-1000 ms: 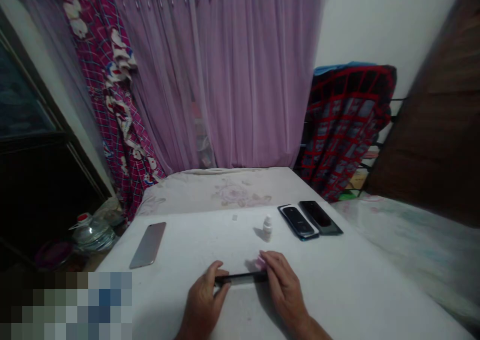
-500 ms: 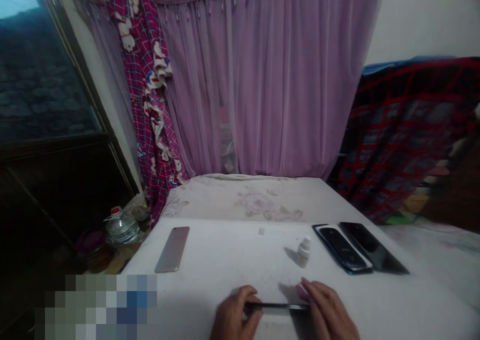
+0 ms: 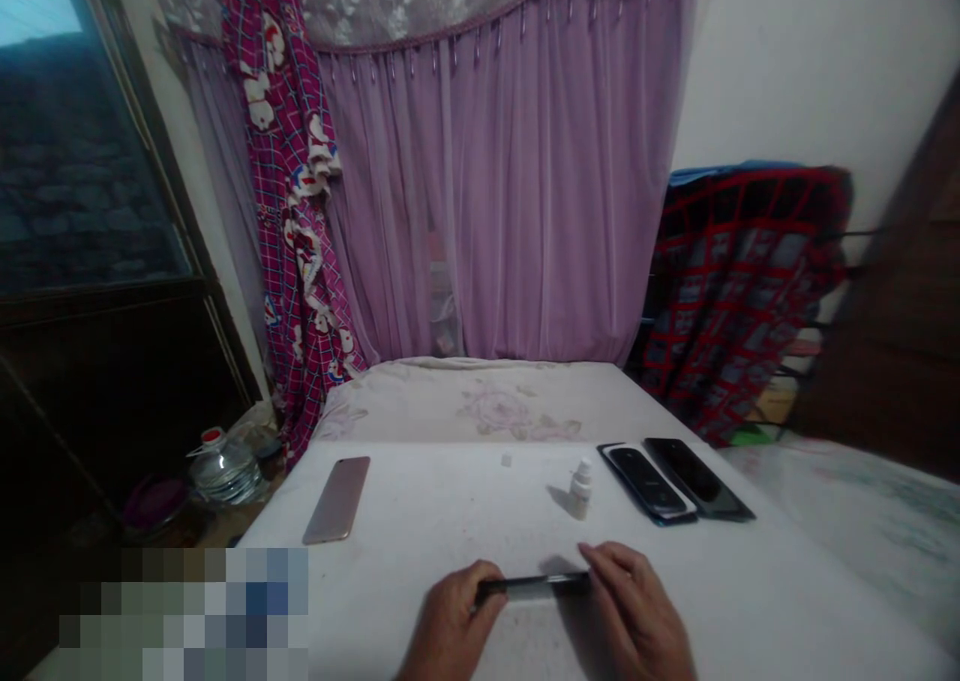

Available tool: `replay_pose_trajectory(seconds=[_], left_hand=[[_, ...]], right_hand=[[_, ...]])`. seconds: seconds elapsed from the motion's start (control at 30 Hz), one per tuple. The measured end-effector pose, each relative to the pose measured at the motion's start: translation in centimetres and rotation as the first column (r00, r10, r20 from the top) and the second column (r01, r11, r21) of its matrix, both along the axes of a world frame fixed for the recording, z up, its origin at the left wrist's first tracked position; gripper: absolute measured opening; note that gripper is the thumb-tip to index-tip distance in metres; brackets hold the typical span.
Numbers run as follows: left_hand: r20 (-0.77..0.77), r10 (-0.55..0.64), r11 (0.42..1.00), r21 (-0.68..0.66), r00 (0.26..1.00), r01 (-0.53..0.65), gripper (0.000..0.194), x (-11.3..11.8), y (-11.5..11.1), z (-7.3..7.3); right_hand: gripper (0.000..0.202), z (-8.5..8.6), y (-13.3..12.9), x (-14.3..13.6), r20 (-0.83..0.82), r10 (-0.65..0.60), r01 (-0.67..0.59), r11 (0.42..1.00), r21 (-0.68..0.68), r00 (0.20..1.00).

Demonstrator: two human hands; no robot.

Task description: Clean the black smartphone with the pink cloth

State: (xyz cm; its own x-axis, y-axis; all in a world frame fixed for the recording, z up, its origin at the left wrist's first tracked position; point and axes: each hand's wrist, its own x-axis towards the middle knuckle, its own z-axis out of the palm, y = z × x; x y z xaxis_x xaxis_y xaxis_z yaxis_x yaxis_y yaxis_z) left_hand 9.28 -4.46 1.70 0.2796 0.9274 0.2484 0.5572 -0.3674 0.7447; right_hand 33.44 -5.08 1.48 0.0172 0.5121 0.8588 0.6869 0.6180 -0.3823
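The small pink piece that showed at the right fingertips half a second ago can no longer be clearly made out, so whether the right hand (image 3: 637, 611) keeps it tucked behind its fingers I cannot tell. The slim dark device (image 3: 534, 583), probably a phone, stays level between the hands, low over the near part of the white tabletop (image 3: 420, 521) and seen almost edge-on. The left hand (image 3: 456, 616) pinches its left end between thumb and fingers, nearly closed; the right hand is closed at the other end, its fingers bent close together and its thumb hidden. The hold looks steady, which suggests the handling of the device is still under way. The white dropper bottle (image 3: 580, 491) stands upright just beyond the right hand, in the same place among the things, as does the rose-gold phone (image 3: 337, 501) lying off to the left, both untouched
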Motion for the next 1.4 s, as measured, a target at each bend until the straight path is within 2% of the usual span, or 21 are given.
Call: replay_pose_trajectory(seconds=[0.2, 0.43, 0.57, 0.67, 0.83, 1.1, 1.23, 1.4], left_hand=[[0.07, -0.047, 0.999, 0.006, 0.996, 0.046, 0.018, -0.2, 0.0, 0.1], [0.012, -0.008, 0.996, 0.087, 1.0, 0.007, 0.018, -0.2, 0.3, -0.3], [-0.001, 0.002, 0.986, 0.164, 1.0, -0.002, 0.018, -0.2, 0.2, -0.4], [-0.016, 0.007, 0.981, 0.192, 1.0, -0.004, 0.018, -0.2, 0.1, -0.4], [-0.037, 0.023, 0.984, 0.178, 0.999, -0.016, 0.017, 0.0, -0.1, -0.4], [-0.009, 0.003, 0.976, 0.216, 1.0, -0.001, 0.019, 0.1, -0.2, -0.6], [-0.008, 0.002, 0.972, 0.234, 1.0, 0.0, 0.018, 0.1, -0.2, -0.8], [-0.035, 0.011, 0.978, 0.209, 0.999, -0.004, 0.017, 0.0, -0.2, -0.5]], right_hand=[[0.026, 0.5, -0.2, -0.1, 0.072, -0.025, 0.028, 0.999, -0.044, 0.997], [0.032, 1.3, -0.5, -0.2, 0.091, -0.054, 0.062, 0.995, -0.082, 0.994], [0.033, 1.1, -0.6, -0.3, 0.156, -0.091, 0.109, 0.988, -0.112, 0.984], [0.035, 1.1, -0.7, -0.7, 0.232, -0.094, 0.117, 0.989, -0.086, 0.968], [0.035, 1.6, -1.1, -2.3, 0.343, -0.1, 0.12, 0.992, -0.037, 0.934], [0.034, 1.9, -1.9, -6.0, 0.365, -0.016, 0.039, 0.998, -0.057, 0.931], [0.035, 1.7, -1.8, -5.2, 0.364, -0.025, 0.049, 0.997, -0.055, 0.931], [0.043, 1.1, -1.2, -2.1, 0.383, -0.139, 0.174, 0.983, -0.057, 0.913]])
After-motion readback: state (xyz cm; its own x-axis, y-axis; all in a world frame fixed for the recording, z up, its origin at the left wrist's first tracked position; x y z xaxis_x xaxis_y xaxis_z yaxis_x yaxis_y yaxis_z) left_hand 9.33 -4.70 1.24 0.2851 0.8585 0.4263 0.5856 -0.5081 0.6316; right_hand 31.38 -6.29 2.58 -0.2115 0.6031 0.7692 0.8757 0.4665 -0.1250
